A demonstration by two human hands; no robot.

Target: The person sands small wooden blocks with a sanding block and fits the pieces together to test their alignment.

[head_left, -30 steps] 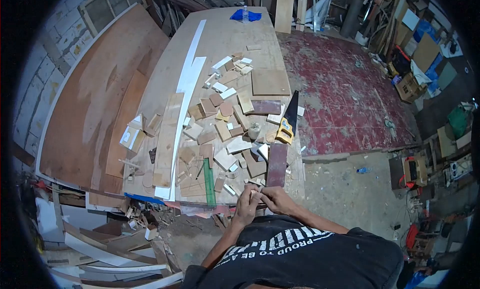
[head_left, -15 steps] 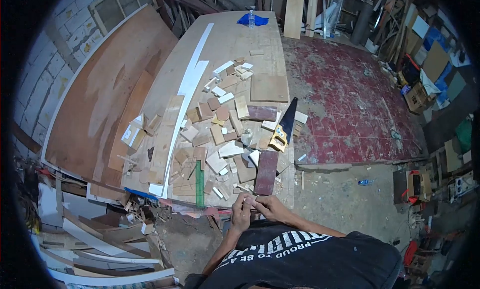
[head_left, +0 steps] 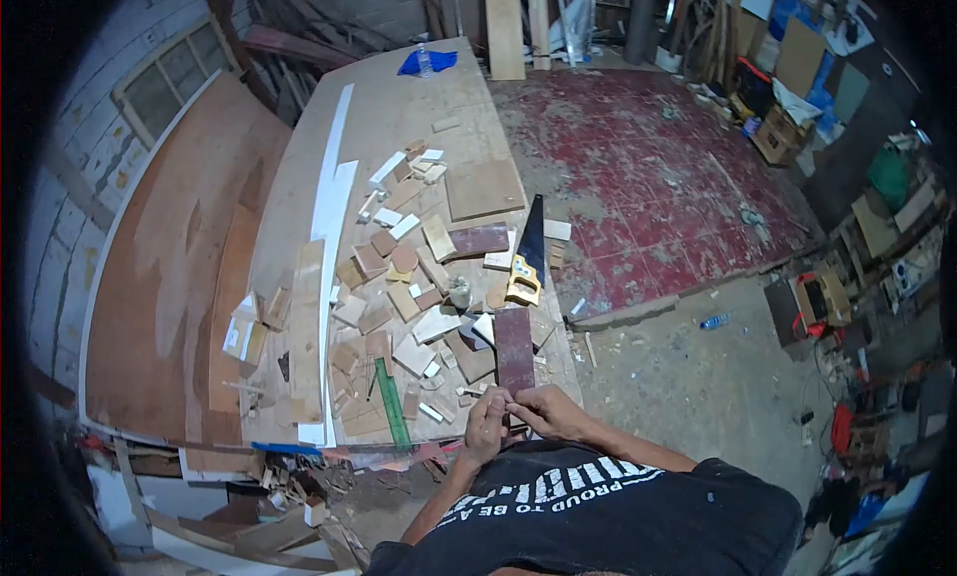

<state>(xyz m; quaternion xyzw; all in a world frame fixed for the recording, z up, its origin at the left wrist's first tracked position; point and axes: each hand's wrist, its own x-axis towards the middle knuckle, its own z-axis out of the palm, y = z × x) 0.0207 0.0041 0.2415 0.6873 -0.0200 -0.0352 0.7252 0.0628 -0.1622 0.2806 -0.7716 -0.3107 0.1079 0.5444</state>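
Note:
Close to my chest, at the table's near edge, my left hand (head_left: 485, 427) and my right hand (head_left: 546, 413) meet at the fingertips. Both sets of fingers are pinched together; whatever lies between them is too small to make out. Just beyond them is a dark red block (head_left: 514, 349) on the table. A handsaw (head_left: 525, 277) with a yellow handle lies past that block. Left of my hands are a green ruler (head_left: 392, 405) and many loose wood pieces (head_left: 413, 355).
The wooden table (head_left: 384, 78) bears a long white strip (head_left: 334, 202), a square board (head_left: 484, 188) and a bottle on blue cloth (head_left: 427, 64). A large brown panel (head_left: 169, 277) leans at the left. Red flooring (head_left: 638, 177) lies to the right.
The view has turned, so the table and its contents appear further left. My hands stay together at the fingertips, with the dark red block now directly beyond them.

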